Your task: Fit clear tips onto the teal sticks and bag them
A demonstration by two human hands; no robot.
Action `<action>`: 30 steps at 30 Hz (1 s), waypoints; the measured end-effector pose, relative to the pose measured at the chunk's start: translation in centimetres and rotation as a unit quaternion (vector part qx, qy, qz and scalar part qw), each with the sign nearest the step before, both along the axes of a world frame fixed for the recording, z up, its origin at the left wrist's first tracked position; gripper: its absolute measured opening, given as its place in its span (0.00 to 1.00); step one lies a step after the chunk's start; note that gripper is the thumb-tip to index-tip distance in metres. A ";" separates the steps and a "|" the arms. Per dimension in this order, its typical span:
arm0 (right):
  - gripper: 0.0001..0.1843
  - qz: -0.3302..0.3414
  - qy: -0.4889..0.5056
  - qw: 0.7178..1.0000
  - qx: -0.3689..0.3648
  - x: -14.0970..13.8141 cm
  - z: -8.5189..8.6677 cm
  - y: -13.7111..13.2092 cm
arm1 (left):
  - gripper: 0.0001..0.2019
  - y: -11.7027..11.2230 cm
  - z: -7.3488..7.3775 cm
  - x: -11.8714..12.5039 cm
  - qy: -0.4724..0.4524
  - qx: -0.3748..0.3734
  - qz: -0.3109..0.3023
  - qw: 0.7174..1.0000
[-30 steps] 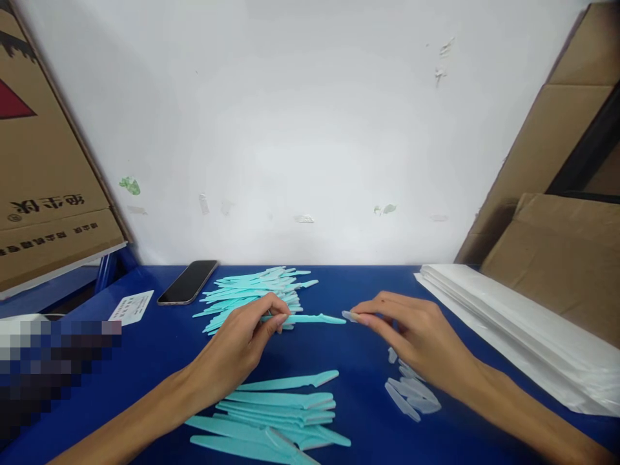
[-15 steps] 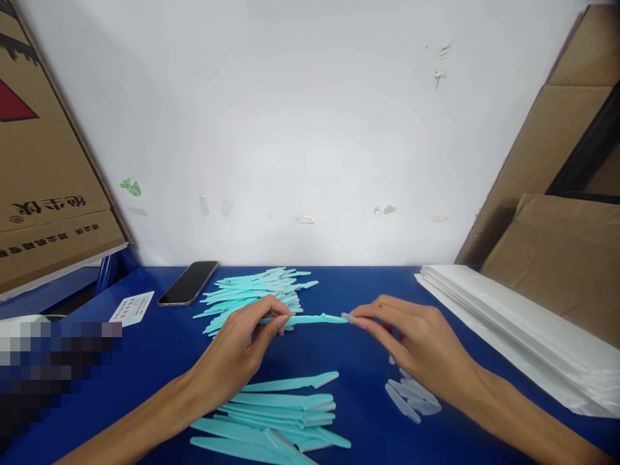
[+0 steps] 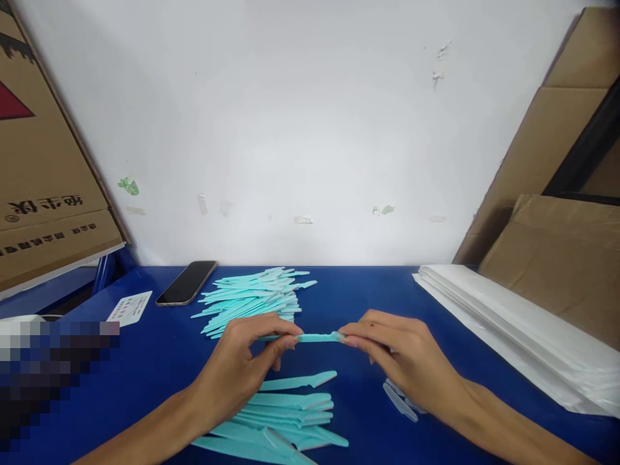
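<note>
My left hand is closed in a pinch around the handle of a turquoise eyebrow razor, which lies level above the blue table. Fingertips of my right hand are pressed together at the razor's blade end, on a clear plastic cap that they mostly hide. Below my hands, several turquoise razors lie in a loose row, blade ends to the right. Loose clear caps rest under my right hand, partly covered by it. A larger heap of turquoise razors sits behind my left hand.
A phone and a printed card lie at the back left of the blue table. White flat bags are stacked on the right. Cardboard boxes stand at both sides, against a white wall.
Both hands have come lower and closer together with the razor. The clear cap, earlier at the blade's tip, is now over the blade end, and my right hand covers more of the loose caps.
</note>
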State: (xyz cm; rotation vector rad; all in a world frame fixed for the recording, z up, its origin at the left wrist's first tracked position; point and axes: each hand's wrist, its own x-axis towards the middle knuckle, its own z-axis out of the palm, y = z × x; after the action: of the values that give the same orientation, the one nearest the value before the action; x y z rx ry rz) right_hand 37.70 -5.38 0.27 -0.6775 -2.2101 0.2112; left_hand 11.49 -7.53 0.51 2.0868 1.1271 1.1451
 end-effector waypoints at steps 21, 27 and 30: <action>0.16 -0.056 -0.037 0.996 0.062 1.0 -0.4 0.8 | 0.14 4.7 0.5 -6.1 0.377 0.262 0.158 0.874; 0.16 -0.043 -0.063 0.995 0.068 1.2 -0.5 0.8 | 0.16 7.4 0.3 -9.6 0.411 0.206 0.207 0.864; 0.16 -0.042 -0.070 0.995 0.065 1.1 -0.5 0.8 | 0.17 7.7 0.0 -9.8 0.404 0.175 0.195 0.876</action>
State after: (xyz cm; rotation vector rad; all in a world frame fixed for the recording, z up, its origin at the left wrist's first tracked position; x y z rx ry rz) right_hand 38.85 -4.61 -0.27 -0.7297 -2.3006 -0.0234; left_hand 1.70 0.13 0.52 2.8332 1.9000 0.6338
